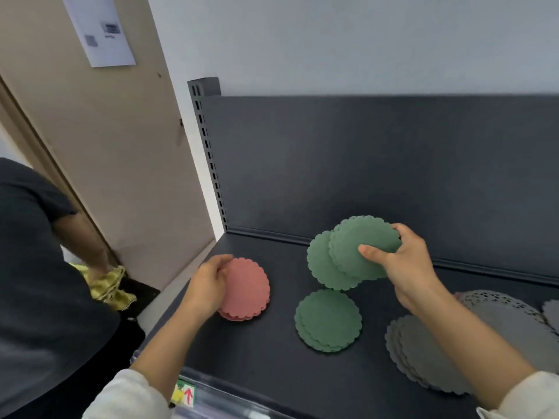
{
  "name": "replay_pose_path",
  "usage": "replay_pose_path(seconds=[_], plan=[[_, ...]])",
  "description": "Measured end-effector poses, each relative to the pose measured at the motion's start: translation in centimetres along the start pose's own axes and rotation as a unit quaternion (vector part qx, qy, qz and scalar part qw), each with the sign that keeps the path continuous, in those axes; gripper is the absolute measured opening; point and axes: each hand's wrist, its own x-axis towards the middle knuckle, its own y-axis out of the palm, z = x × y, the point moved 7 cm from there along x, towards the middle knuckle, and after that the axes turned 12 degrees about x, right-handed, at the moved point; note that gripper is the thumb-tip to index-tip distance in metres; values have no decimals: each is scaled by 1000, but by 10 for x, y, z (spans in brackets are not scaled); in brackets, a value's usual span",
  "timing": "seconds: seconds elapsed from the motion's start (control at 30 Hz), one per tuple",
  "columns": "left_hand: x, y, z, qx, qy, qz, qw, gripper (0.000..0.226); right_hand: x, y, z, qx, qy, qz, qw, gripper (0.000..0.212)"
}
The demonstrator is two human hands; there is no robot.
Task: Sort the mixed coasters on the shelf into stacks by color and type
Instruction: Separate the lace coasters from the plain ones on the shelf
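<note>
While my right hand (405, 264) pinches two round green scalloped coasters (348, 255) above the dark shelf (272, 373) and my left hand (208, 282) grips the pink scalloped stack (246, 290), I should square them flat onto the green stack (328, 320) below.

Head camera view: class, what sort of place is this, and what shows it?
Probably a shop: a dark metal shelf on a slotted upright, a label strip along its front edge, and pink coasters and green coasters stacked like stock.
</note>
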Motion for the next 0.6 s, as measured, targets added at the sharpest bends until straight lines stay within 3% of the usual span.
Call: replay_pose_path(seconds=[0.13, 0.27, 0.33, 0.4, 0.5, 0.6], plan=[[17, 11, 2, 65, 46, 15, 997, 38, -12, 0, -1, 20, 2, -27, 999, 31], [18, 10, -14, 196, 98, -26, 975, 32, -25, -3, -3, 39, 12, -44, 998, 29], [8, 8, -38, 130, 161, -34, 978, 36, -32, -4, -4, 55, 17, -50, 997, 30], [-7, 13, -69, 2, 212, 25, 977, 39, -38, -3, -4, 76, 26, -49, 996, 31], [-32, 32, -110, -148, 233, 158, 948, 35, -45, 2, -4, 96, 35, -40, 994, 32], [-43, 43, -125, -229, 217, 198, 928, 25, -49, 2, -3, 88, 37, -41, 995, 32]])
